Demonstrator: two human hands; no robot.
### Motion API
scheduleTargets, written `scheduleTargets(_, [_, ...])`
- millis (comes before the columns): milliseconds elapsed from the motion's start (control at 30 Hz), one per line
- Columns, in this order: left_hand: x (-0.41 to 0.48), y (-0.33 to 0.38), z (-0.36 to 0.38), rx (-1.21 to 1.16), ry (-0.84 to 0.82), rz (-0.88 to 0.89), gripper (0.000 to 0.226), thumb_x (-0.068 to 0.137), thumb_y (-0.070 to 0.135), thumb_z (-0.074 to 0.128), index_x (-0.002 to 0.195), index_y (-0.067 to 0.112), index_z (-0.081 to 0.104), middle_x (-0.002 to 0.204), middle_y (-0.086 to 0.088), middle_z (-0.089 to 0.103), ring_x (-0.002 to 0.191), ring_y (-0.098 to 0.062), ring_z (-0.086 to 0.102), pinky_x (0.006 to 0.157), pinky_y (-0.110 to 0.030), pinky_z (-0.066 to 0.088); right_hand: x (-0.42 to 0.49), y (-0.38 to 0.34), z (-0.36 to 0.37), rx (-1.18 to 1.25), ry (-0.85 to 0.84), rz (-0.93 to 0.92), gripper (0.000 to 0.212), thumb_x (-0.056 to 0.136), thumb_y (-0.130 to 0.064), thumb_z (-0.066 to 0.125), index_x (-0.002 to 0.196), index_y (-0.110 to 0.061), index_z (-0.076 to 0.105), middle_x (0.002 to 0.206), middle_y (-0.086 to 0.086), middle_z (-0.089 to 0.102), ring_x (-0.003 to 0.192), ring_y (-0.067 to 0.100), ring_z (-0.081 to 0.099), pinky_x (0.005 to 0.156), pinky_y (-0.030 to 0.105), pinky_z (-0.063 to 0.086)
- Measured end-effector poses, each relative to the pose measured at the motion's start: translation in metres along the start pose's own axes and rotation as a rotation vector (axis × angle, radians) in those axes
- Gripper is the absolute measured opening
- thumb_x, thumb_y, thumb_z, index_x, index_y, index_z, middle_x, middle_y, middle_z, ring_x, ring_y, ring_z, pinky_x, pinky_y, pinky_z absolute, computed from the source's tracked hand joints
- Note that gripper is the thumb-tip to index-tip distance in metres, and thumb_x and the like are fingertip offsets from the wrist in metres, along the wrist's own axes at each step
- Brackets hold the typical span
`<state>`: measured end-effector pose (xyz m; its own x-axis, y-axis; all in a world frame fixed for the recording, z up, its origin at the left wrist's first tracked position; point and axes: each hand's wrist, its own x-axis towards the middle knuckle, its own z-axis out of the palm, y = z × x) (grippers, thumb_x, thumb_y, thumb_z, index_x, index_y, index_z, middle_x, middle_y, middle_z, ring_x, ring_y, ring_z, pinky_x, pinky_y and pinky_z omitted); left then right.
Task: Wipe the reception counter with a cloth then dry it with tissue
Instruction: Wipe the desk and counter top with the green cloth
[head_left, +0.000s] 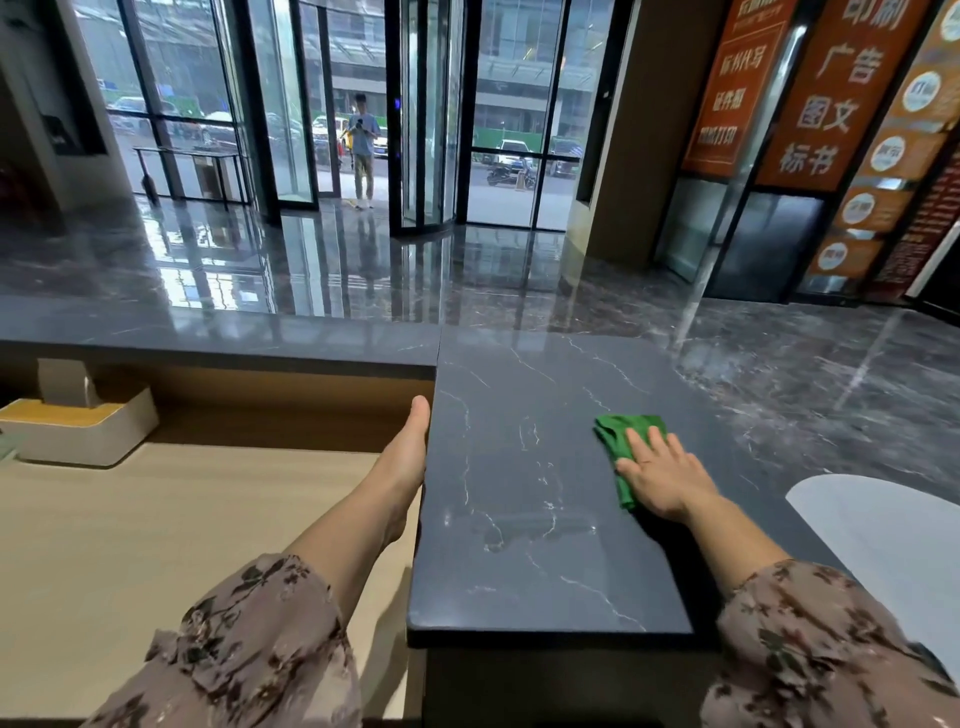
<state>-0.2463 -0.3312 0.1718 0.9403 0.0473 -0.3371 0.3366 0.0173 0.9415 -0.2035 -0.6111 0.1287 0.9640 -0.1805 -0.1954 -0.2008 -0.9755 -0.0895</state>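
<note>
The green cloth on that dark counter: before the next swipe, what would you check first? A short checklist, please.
1. Right hand flat on the green cloth: ok.
2. Cloth lying on the counter: ok.
3. Left hand clear of the cloth, resting at the counter's left edge: ok.
4. Stone left of the cloth free of objects: ok.
5. Counter dry: not ok, a wet smear shows nearer the person.
6. Tissue at hand: cannot tell; a box stands on the lower desk, its contents unclear.
</note>
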Motion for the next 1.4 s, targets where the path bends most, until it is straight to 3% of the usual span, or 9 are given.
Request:
scheduleTargets(133, [0.000, -0.003, 0.003, -0.003, -0.025, 0.010, 0.063, 0.098, 0.058, 0.023, 0.126, 0.011, 0.055, 0.123, -0.004, 0.061, 0.099, -0.016, 0.059, 0.088, -0.031, 0.034, -0.004, 0.035, -0.002, 0.030, 0.006, 0.124, 0.059, 0.102, -0.042, 0.020, 0.154, -0.023, -0.002, 0.161, 0.006, -0.010, 0.149, 0.026, -0.008, 0.120, 0.044, 0.003])
scheduleTargets(167, [0.000, -0.003, 0.003, -0.003, -0.033, 0.006, 0.067, 0.098, 0.058, 0.024, 0.129, 0.006, 0.054, 0.125, -0.006, 0.062, 0.116, -0.012, 0.023, 0.090, -0.032, 0.036, -0.005, 0.034, -0.002, 0.037, 0.009, 0.143, 0.059, 0.102, -0.040, 0.021, 0.154, -0.023, -0.001, 0.161, 0.006, -0.011, 0.148, 0.026, -0.008, 0.120, 0.044, 0.004])
scheduleTargets(200, [0.002, -0.004, 0.002, -0.001, -0.049, -0.004, 0.068, 0.098, 0.057, 0.025, 0.129, 0.004, 0.054, 0.128, -0.007, 0.062, 0.078, -0.006, 0.035, 0.088, -0.031, 0.035, -0.005, 0.029, -0.002, 0.049, 0.010, 0.166, 0.059, 0.101, -0.039, 0.021, 0.154, -0.023, -0.001, 0.161, 0.007, -0.011, 0.148, 0.027, -0.008, 0.120, 0.044, 0.004])
scheduleTargets(367, [0.012, -0.011, -0.010, -0.037, -0.113, -0.018, 0.082, 0.094, 0.065, 0.025, 0.134, -0.005, 0.040, 0.115, -0.023, 0.052, 0.129, -0.032, 0.036, 0.115, -0.038, 0.022, -0.011, -0.033, 0.004, 0.115, 0.045, 0.292, 0.060, 0.100, -0.034, 0.021, 0.154, -0.020, -0.002, 0.161, 0.010, -0.012, 0.148, 0.032, -0.010, 0.119, 0.044, 0.001])
scheduleTargets(533, [0.019, -0.016, -0.021, -0.003, -0.097, -0.108, 0.068, 0.082, 0.081, 0.027, 0.074, 0.018, 0.053, 0.063, -0.004, 0.055, 0.100, -0.022, 0.060, 0.116, -0.042, 0.013, -0.026, -0.134, 0.020, 0.133, 0.048, 0.134, 0.062, 0.100, -0.031, 0.023, 0.153, -0.017, -0.003, 0.160, 0.012, -0.014, 0.147, 0.033, -0.014, 0.119, 0.046, -0.003])
scheduleTargets(767, [0.007, -0.017, -0.026, -0.181, -0.107, -0.067, 0.072, 0.082, 0.079, 0.033, 0.082, 0.011, 0.055, 0.050, 0.004, 0.032, 0.037, -0.007, 0.025, 0.036, -0.018, 0.023, -0.061, -0.214, 0.039, 0.093, 0.033, -0.194, 0.061, 0.102, -0.037, 0.022, 0.154, -0.019, -0.006, 0.159, 0.012, -0.018, 0.145, 0.033, -0.019, 0.119, 0.047, -0.007])
scheduleTargets(967, [0.005, -0.024, -0.019, -0.104, -0.078, -0.081, 0.075, 0.067, 0.091, 0.034, 0.087, 0.022, 0.054, 0.081, 0.005, 0.046, 0.067, -0.011, 0.057, 0.071, -0.025, 0.039, -0.060, -0.163, 0.037, 0.007, 0.015, -0.440, 0.057, 0.102, -0.042, 0.018, 0.154, -0.026, -0.001, 0.161, 0.002, -0.011, 0.148, 0.022, -0.013, 0.120, 0.040, -0.003])
scheduleTargets(1100, [-0.015, -0.010, -0.001, 0.036, -0.058, -0.050, 0.081, 0.093, 0.068, 0.019, 0.142, 0.008, 0.040, 0.097, -0.006, 0.059, 0.102, -0.015, 0.052, 0.101, -0.035, 0.026, -0.058, -0.108, 0.028, 0.010, 0.021, -0.402, 0.056, 0.103, -0.043, 0.020, 0.154, -0.028, 0.001, 0.161, 0.000, -0.010, 0.148, 0.019, -0.010, 0.120, 0.038, -0.003])
scheduleTargets(1400, [-0.055, -0.001, 0.024, 0.109, 0.023, -0.007, 0.069, 0.099, 0.055, 0.021, 0.140, 0.004, 0.042, 0.094, 0.000, 0.062, 0.042, -0.010, 0.054, 0.023, -0.012, 0.030, -0.056, 0.043, 0.014, 0.003, 0.058, -0.033, 0.057, 0.102, -0.043, 0.018, 0.154, -0.025, 0.001, 0.162, 0.004, -0.007, 0.149, 0.022, -0.005, 0.119, 0.041, 0.005])
